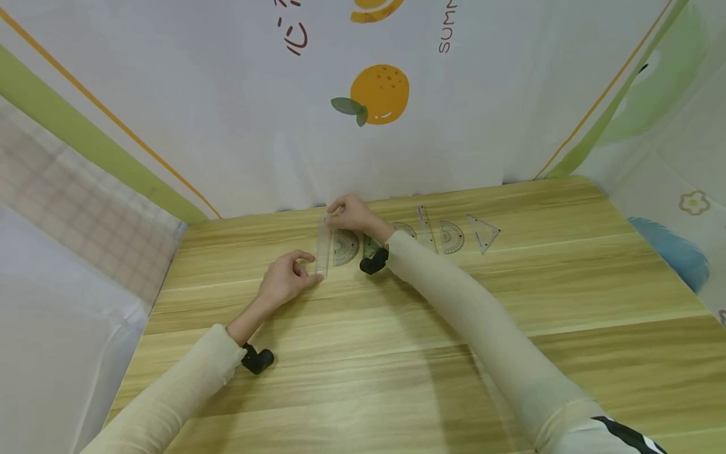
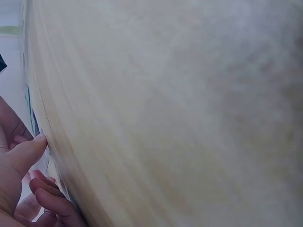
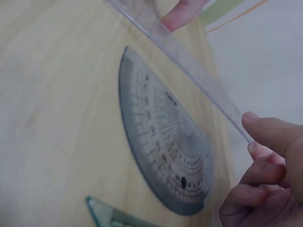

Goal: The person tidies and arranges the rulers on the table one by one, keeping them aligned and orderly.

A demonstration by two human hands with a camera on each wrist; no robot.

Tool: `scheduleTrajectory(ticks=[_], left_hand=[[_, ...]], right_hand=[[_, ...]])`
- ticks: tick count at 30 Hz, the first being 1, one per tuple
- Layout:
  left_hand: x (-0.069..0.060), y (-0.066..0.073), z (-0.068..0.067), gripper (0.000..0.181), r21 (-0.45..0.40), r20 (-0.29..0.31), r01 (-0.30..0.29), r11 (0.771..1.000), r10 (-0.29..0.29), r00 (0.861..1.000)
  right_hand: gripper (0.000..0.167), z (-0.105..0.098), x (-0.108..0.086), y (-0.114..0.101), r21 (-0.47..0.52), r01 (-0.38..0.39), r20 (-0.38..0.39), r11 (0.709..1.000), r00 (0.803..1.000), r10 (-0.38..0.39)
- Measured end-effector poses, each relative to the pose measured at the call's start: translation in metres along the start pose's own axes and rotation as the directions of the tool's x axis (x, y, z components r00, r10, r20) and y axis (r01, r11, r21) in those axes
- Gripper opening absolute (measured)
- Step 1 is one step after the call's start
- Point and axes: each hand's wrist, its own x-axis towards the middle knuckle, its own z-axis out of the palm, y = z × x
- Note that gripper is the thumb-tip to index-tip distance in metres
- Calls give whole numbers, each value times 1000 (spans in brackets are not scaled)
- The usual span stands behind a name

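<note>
Clear ruler (image 1: 322, 248): beside the protractor (image 1: 346, 247), far end pinched by the right hand (image 1: 353, 214); left hand (image 1: 283, 277) at near end, grip unclear. Step: apparently positioning. Next move likely requires even two-handed control.

white printed cloth (image 1: 482, 120) behind wood-grain table (image 1: 351, 384)

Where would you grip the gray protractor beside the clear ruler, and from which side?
Probably the near corner of the gray protractor, pinched thumb and finger, coming from the near side. It lies flat, so an edge likely needs lifting first. The clear ruler runs alongside its straight edge, the green piece lies past its curve, and the right hand is by its far end.
</note>
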Motion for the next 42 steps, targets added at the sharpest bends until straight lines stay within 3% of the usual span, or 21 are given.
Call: scheduleTrajectory(ticks=[11,22,31,37,42], left_hand=[[5,3,-2,39,-75,28,-15,997,17,999],[5,5,-4,22,-204,65,76,976,-64,996],[1,6,-6,12,-260,103,114,959,-90,991],[-2,9,-5,14,-286,115,78,955,-46,992],[-8,12,-7,14,-345,122,35,938,8,993]], right_hand=[[29,0,1,-4,153,-36,-53,988,998,44],[25,0,4,-7,211,-123,-36,970,990,133],[18,-1,4,-16,259,-231,-68,938,964,256],[22,0,5,-17,252,-242,-93,937,958,272],[19,-7,2,-19,282,-211,-42,936,972,232]])
